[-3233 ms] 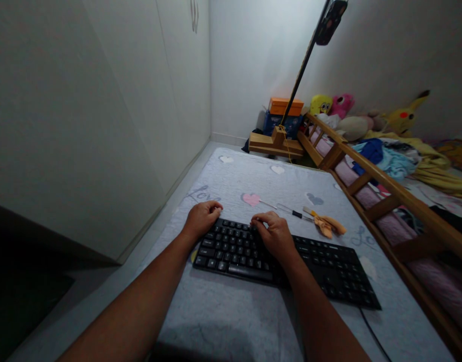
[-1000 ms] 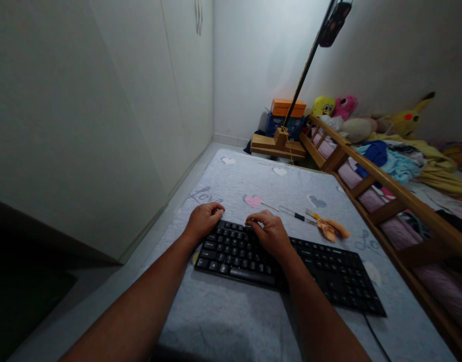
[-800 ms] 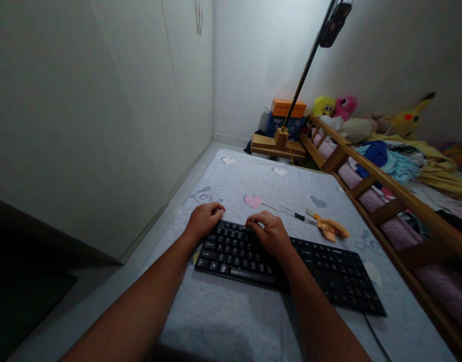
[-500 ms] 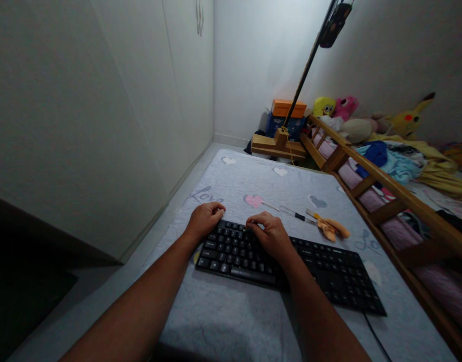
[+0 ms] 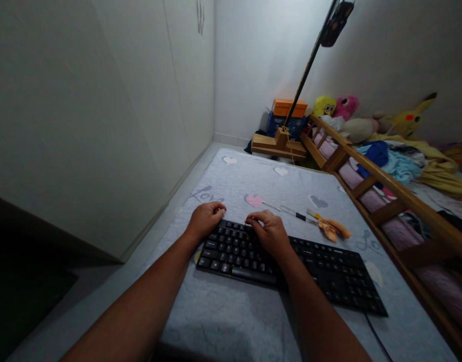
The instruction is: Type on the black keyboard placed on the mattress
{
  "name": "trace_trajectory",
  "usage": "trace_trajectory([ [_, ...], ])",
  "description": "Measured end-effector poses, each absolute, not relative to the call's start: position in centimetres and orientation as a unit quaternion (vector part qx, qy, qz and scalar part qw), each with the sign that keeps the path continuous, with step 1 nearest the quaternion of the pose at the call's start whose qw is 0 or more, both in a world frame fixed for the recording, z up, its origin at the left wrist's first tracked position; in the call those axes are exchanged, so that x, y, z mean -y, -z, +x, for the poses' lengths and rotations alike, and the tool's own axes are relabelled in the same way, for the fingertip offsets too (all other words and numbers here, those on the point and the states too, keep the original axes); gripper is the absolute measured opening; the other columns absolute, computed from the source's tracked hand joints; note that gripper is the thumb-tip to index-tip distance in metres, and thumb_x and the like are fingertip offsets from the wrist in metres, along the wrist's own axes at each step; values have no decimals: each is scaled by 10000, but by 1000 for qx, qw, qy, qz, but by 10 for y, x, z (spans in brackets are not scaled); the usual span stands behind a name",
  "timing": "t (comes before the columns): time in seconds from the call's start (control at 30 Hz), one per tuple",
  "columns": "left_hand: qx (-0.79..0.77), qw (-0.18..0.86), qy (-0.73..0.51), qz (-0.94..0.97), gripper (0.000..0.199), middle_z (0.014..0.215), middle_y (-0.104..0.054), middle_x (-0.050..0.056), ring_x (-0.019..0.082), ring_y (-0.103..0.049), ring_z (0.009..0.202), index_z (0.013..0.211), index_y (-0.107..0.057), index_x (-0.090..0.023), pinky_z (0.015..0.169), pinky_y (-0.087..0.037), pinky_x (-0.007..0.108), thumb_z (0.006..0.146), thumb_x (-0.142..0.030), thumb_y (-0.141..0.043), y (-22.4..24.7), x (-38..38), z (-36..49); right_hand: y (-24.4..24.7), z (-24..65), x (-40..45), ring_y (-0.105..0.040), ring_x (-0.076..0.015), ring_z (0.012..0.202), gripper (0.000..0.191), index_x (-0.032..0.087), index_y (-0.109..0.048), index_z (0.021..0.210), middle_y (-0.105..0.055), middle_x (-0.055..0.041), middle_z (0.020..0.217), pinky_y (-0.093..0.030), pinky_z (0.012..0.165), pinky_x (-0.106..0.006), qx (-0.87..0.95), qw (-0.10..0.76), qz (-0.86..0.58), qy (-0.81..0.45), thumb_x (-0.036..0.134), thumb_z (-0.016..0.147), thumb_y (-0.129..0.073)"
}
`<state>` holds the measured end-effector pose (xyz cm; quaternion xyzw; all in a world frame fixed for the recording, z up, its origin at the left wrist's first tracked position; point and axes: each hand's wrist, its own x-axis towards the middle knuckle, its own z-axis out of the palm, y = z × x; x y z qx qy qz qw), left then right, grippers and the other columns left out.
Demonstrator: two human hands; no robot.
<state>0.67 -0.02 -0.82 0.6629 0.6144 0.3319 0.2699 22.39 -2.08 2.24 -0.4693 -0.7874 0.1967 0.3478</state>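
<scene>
A black keyboard lies at a slant on the light blue, heart-printed cover. My left hand is at its far left corner, with fingers curled in and the tips close to the thumb. Whatever those fingers hold, if anything, is hidden. My right hand is over the top key rows, left of the middle, thumb and fingers pinched together. A tiny pale spot shows at its fingertips, too small to name. Beneath the right hand and forearm, part of the keys is covered.
Beyond the keyboard lie a thin metal tool with a black grip, a brush and a crumpled orange cloth. A cable runs off the near edge. A wooden bed rail borders the right, a white wardrobe the left.
My right hand's fingertips have shifted very slightly over the top key row, and the pale spot there shows a little more. The left hand and keyboard have stayed put.
</scene>
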Motion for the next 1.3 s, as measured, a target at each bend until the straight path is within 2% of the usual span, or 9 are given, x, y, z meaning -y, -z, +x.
trace_trajectory([
  [0.53, -616, 275, -332, 660, 274, 669, -668, 19, 174, -592, 655, 864, -727, -176, 593, -399, 258, 784, -342, -525, 5, 2, 7, -24, 225, 19, -648, -198, 822, 159, 225, -741, 816, -732, -43, 822, -469, 778, -302, 794, 325, -480, -184, 124, 852, -623],
  [1.0, -612, 268, -329, 667, 266, 688, -677, 23, 174, -596, 662, 859, -725, -177, 606, -405, 260, 790, -332, -520, 7, 1, 6, -23, 213, 21, -640, -191, 820, 178, 233, -753, 851, -728, -37, 806, -465, 776, -296, 801, 328, -463, -192, 105, 852, -629],
  [1.3, -615, 276, -328, 662, 279, 695, -675, 27, 175, -599, 663, 871, -723, -166, 611, -407, 262, 796, -332, -511, 7, 1, 7, -21, 226, 21, -638, -198, 813, 172, 221, -739, 809, -726, -36, 801, -462, 763, -297, 794, 339, -472, -178, 97, 840, -625],
])
